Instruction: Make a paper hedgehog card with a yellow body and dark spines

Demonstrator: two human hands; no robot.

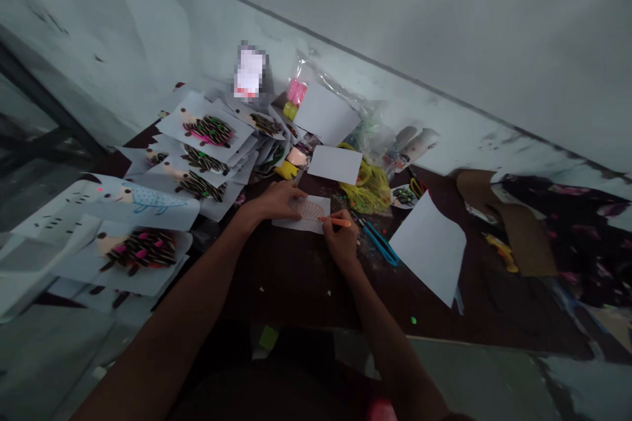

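A small white paper (296,222) with an orange scale-like drawing lies on the dark table (291,276). My right hand (340,237) is closed around an orange pen (340,221), its tip at the right side of the drawing. On the paper's upper left rests my left hand (280,201), fingers spread and holding nothing. Blue-handled scissors (379,242) lie just right of my right hand. Behind the paper are a blank white sheet (336,164) and a yellow net bag (368,191).
Stacks of papers with hedgehog pictures (207,129) cover the left side. A lit screen (250,72) leans against the wall. At the right are a large white sheet (432,247), a yellow tool (501,252), brown card (526,237) and dark floral cloth (582,223).
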